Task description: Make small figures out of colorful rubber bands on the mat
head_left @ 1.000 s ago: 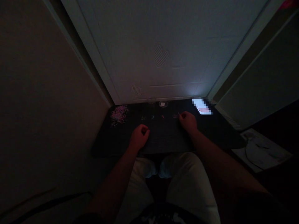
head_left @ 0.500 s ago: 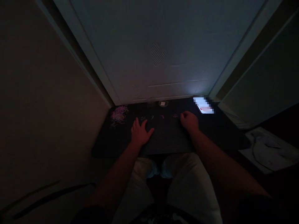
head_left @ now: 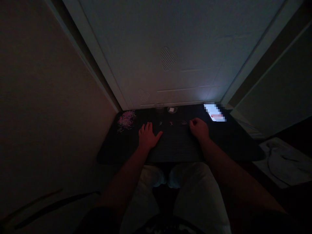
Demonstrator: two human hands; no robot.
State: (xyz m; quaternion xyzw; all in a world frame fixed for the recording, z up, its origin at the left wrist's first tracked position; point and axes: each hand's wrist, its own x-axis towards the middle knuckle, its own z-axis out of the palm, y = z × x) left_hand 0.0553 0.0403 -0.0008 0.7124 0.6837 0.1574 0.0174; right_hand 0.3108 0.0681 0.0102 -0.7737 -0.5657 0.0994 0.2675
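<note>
My left hand [head_left: 148, 136] lies on the dark table with its fingers stretched out and the thumb spread to the right; it holds nothing. My right hand [head_left: 199, 128] rests farther right with fingers curled in, and whatever may be in them is hidden. Between the hands lie small clusters of thin pieces in a row: a bluish cluster [head_left: 160, 123], a pink cluster [head_left: 171, 123] and a pinkish cluster [head_left: 184, 123] right beside my right fingertips. A heap of thin pink, purple and pale pieces [head_left: 126, 119] sits at the far left. Dim light blurs their kind.
A lit phone-like screen [head_left: 214, 112] lies at the table's back right. Along the back edge stand a clear round container [head_left: 160, 108] and a small clear dish [head_left: 172, 110] with a white square in it. A pale door panel [head_left: 195, 58] rises behind the dark table [head_left: 177, 149].
My left fingers have drawn together somewhat and now cover the small cluster that showed by them. My right hand stays curled in about the same place. The view has shifted slightly.
</note>
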